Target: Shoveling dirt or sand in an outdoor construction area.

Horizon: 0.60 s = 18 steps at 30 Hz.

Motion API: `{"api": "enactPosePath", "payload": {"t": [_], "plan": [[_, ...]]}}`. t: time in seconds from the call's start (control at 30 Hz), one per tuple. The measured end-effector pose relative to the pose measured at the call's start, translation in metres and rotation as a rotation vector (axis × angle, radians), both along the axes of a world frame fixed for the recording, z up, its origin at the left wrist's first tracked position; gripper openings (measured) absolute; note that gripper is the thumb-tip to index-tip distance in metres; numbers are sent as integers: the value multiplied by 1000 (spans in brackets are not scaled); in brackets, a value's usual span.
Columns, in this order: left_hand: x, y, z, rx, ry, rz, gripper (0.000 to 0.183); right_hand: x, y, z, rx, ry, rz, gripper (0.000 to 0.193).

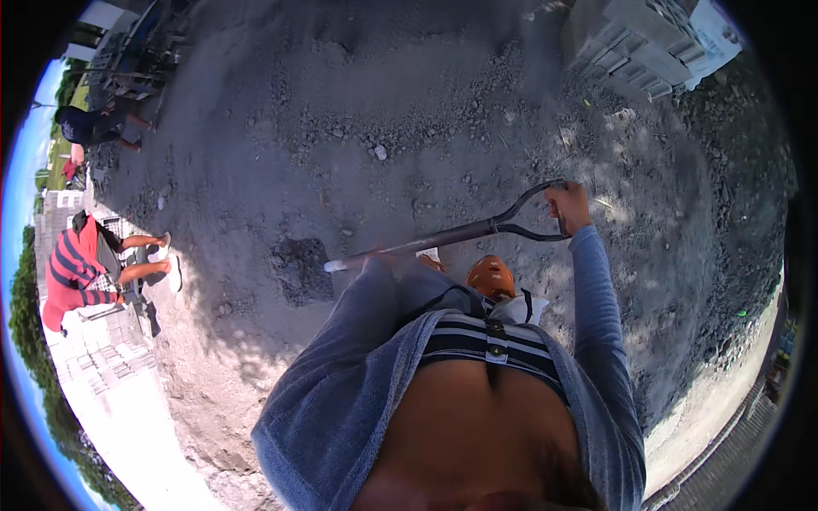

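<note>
A shovel (443,236) lies across in front of my body, its dark shaft running left from a forked handle. My right hand (569,207) is closed round the grip at the handle's right end. Lower on the shaft, near its bright metal socket, my left hand (381,255) wraps round it from beneath, mostly hidden by the sleeve and blurred. Just beyond the socket sits a squarish dark grey load of wet-looking mix or soil (302,269). It covers the blade, if the blade is there. I cannot tell whether the load touches the ground.
Grey gravelly ground (383,153) spreads ahead, with a pale stone (380,152) on it. Concrete blocks (635,47) are stacked at the far right. A person in a red striped top (75,264) bends by blocks at left; another person (81,126) is farther off. My orange footwear (491,277) shows below the shaft.
</note>
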<state>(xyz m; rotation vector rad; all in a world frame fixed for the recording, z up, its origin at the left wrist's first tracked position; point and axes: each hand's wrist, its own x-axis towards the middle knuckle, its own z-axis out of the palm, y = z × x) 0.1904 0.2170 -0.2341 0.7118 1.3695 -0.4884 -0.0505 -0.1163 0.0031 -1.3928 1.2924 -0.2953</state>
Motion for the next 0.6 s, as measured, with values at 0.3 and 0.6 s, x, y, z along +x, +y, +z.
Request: {"api": "enactPosePath", "payload": {"t": [0.3,0.6], "plan": [[164,-298,71,43,-466,-400,83,-74,-136,-161,867,-222,-236,5],[203,-371,191,-93,-668,-401,82,9,-198,-173,1133,-200,-65,12]]}}
